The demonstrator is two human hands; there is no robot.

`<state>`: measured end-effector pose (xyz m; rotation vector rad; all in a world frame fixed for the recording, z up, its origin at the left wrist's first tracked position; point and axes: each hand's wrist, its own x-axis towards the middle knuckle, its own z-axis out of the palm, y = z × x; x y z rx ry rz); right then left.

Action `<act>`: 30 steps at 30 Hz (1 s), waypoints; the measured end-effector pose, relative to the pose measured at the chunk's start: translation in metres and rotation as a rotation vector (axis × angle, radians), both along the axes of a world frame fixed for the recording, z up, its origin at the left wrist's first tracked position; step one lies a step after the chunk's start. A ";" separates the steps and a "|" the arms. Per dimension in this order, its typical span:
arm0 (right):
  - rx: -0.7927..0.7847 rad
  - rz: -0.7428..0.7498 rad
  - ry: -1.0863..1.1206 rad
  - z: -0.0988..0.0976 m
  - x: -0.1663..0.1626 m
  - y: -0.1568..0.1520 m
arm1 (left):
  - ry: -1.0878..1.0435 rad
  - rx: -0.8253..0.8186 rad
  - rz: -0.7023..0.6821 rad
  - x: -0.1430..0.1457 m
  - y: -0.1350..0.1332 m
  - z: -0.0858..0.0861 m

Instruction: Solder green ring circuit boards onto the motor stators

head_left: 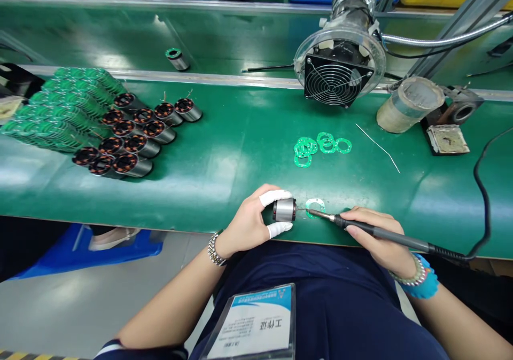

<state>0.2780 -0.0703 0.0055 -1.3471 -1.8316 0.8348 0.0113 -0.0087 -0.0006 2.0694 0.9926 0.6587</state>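
My left hand (252,221), with white finger cots on thumb and forefinger, pinches a small silver motor stator (284,210) lying on its side on the green bench mat. A green ring-shaped circuit board (315,206) lies just right of the stator. My right hand (379,237) grips a black soldering iron (385,233) like a pen, and its tip touches the ring board next to the stator's end.
Several copper-wound stators (132,135) lie in rows at the left beside stacks of green rings (60,109). Loose green ring boards (320,146) sit mid-bench. A fume extractor fan (339,71), a solder spool (409,103), an iron stand with sponge (447,138) and the iron's cable (483,189) stand right.
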 end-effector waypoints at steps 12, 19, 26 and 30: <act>0.012 0.046 0.072 0.000 -0.003 -0.001 | -0.004 0.013 0.013 0.002 -0.001 0.000; 0.014 -0.001 0.092 -0.002 0.003 -0.003 | 0.001 0.010 0.011 0.002 0.000 0.000; 0.045 -0.055 0.031 -0.001 0.003 -0.002 | 0.003 0.014 0.012 0.001 -0.001 0.000; 0.077 -0.086 -0.033 -0.001 0.002 -0.004 | 0.003 0.004 0.015 0.002 -0.001 0.001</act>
